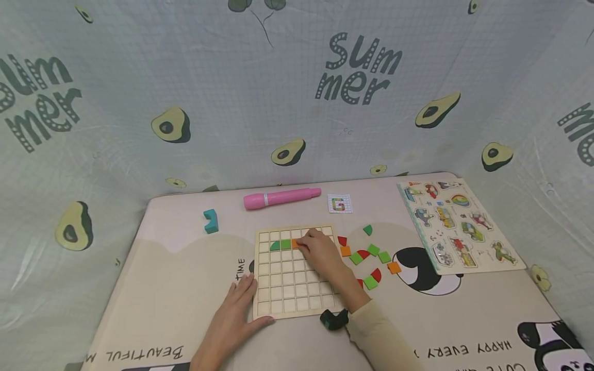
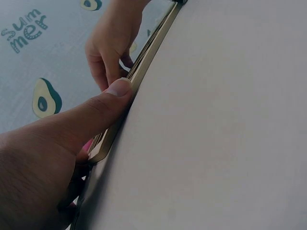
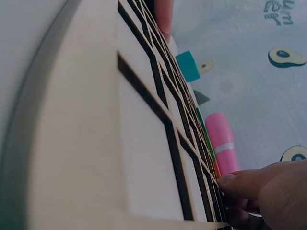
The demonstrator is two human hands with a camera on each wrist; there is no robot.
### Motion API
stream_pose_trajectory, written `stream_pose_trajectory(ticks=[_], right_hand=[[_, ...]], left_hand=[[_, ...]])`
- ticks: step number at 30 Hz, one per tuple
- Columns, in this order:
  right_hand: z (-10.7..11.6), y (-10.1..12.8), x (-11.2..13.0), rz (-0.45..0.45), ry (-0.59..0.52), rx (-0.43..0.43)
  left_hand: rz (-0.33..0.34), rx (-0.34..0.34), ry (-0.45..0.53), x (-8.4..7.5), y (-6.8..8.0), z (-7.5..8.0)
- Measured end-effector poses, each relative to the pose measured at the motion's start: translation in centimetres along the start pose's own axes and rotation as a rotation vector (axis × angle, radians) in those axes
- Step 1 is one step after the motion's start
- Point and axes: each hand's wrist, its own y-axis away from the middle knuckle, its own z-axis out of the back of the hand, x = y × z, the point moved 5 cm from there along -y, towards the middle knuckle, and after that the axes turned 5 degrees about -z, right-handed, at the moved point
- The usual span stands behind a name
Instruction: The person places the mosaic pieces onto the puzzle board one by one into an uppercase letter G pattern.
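Note:
A wooden grid board (image 1: 294,288) lies on the mat. Two green pieces (image 1: 280,245) sit in its second row from the far edge. My right hand (image 1: 310,245) reaches over that row, its curled fingers pinching an orange piece (image 1: 295,243) beside the green ones. My left hand (image 1: 241,306) lies flat at the board's near left corner, and its thumb (image 2: 112,98) presses along the board's edge (image 2: 144,67). The right wrist view looks low across the board (image 3: 96,120), with my right thumb (image 3: 249,184) at a far cell.
Loose green, red and orange pieces (image 1: 368,255) lie right of the board. A pink marker (image 1: 280,198), a small card (image 1: 340,204) and a teal block (image 1: 211,220) lie beyond it. A dark block (image 1: 334,319) sits at the near right corner, and a vehicle puzzle (image 1: 459,224) lies at far right.

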Motion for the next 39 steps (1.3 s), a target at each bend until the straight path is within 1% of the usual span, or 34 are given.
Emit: stream_pose_trajectory(ticks=[4, 8, 11, 14, 19, 21, 25, 34, 39], right_hand=[[-0.1, 0.0, 0.0, 0.014, 0.004, -0.003], [-0.1, 0.0, 0.0, -0.005, -0.005, 0.012], [0.0, 0.1, -0.1, -0.029, -0.032, 0.033], [0.2, 0.1, -0.4, -0.054, -0.074, 0.036], [1.3, 0.2, -0.7, -0.076, -0.152, -0.002], [1.8, 0.1, -0.8, -0.070, -0.168, -0.024], [2.6, 0.0, -1.3, -0.083, -0.162, -0.047], [4.5, -0.1, -2.9, -0.191, -0.172, -0.064], [5.2, -0.1, -3.9, -0.219, -0.181, -0.093]], left_hand=[[-0.005, -0.002, 0.001, 0.0, 0.0, 0.0], [-0.010, -0.011, -0.003, -0.1, 0.1, 0.0], [-0.011, -0.020, -0.009, -0.1, 0.1, 0.0], [-0.010, -0.026, -0.009, -0.1, 0.2, 0.0], [-0.020, -0.032, -0.002, -0.2, 0.2, 0.0], [-0.020, -0.031, 0.000, -0.2, 0.2, 0.0], [-0.019, -0.031, 0.003, -0.1, 0.2, 0.0], [-0.016, -0.031, -0.003, -0.2, 0.2, 0.1], [-0.008, -0.021, -0.001, -0.1, 0.1, 0.1]])
